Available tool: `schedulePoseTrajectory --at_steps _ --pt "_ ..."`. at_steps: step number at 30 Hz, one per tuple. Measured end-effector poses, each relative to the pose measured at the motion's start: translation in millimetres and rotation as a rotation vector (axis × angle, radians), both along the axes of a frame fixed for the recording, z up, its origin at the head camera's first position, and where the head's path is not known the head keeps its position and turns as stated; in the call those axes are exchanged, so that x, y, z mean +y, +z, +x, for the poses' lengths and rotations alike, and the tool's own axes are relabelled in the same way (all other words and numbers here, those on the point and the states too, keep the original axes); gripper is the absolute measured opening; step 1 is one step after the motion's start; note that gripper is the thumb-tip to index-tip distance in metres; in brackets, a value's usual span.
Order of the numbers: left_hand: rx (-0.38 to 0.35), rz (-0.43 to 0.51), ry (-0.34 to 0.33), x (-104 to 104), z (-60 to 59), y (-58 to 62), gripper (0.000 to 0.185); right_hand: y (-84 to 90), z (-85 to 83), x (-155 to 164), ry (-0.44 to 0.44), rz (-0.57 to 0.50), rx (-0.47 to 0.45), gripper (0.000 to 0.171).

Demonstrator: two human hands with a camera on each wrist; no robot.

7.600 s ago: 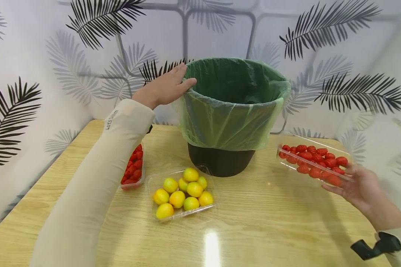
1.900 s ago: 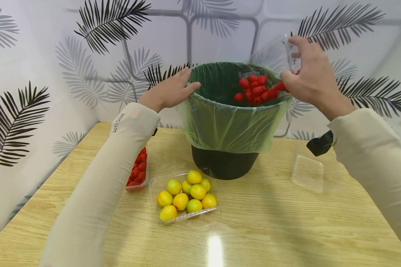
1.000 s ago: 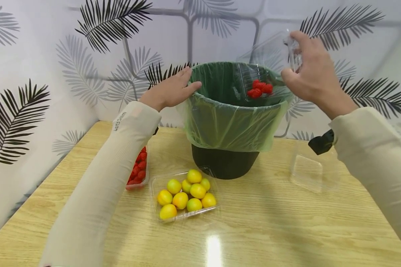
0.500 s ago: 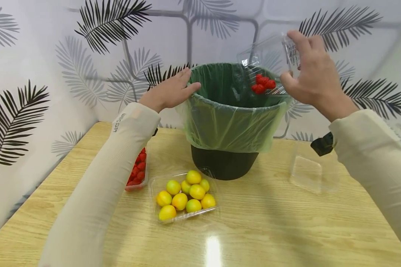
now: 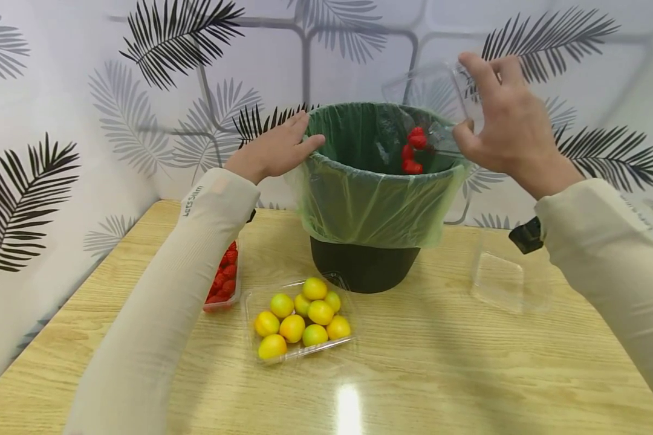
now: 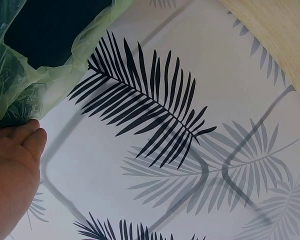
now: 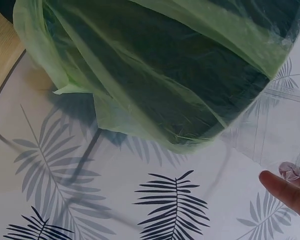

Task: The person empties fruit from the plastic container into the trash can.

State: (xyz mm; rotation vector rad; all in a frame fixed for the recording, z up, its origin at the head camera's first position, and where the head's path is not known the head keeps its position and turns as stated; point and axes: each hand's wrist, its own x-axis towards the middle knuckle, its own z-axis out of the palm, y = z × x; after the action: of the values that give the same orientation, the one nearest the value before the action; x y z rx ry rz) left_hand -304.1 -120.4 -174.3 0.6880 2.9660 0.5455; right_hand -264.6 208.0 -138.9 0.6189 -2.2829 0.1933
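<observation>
My right hand (image 5: 514, 121) grips a clear plastic punnet (image 5: 459, 90) by its edge, tipped over the right side of a black bin (image 5: 364, 269) lined with a green plastic bag (image 5: 381, 208). A few red raspberries (image 5: 416, 139) are tumbling out inside the bin's mouth. In the right wrist view the punnet (image 7: 275, 132) shows beside the bag, with fingertips at its edge. My left hand (image 5: 276, 146) lies with straight fingers against the bin's left rim; in the left wrist view its fingertips touch the bag (image 6: 50, 75).
A clear punnet of yellow citrus-like fruits (image 5: 303, 320) stands in front of the bin on the wooden table (image 5: 413, 374). Another punnet of raspberries (image 5: 223, 281) is partly hidden behind the left sleeve. A clear plastic container (image 5: 500, 281) lies at right. Patterned wall (image 5: 354, 54) rises behind.
The right hand brought the raspberry punnet from the right up over the bin and tipped it; most raspberries have dropped in, the last few are now leaving. The left hand stays at the rim.
</observation>
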Motion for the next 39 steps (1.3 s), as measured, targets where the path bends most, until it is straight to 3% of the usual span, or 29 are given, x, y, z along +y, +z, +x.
schedulePoseTrajectory --at_steps 12,24,34,39 --pt "0.003 0.011 -0.006 0.3 -0.3 -1.7 0.075 2.2 1.3 2.9 0.016 -0.021 0.026 0.075" --pt "0.009 0.011 -0.002 0.5 -0.8 -1.3 0.074 16.3 8.4 16.7 -0.066 -0.159 -0.101 0.076" --pt "0.005 0.000 -0.002 -0.7 -2.1 -1.4 0.075 18.2 9.3 41.1 -0.096 -0.234 0.045 0.076" --pt "0.012 -0.009 0.002 0.0 -1.3 -1.5 0.075 16.7 10.9 57.3 -0.148 -0.296 0.057 0.076"
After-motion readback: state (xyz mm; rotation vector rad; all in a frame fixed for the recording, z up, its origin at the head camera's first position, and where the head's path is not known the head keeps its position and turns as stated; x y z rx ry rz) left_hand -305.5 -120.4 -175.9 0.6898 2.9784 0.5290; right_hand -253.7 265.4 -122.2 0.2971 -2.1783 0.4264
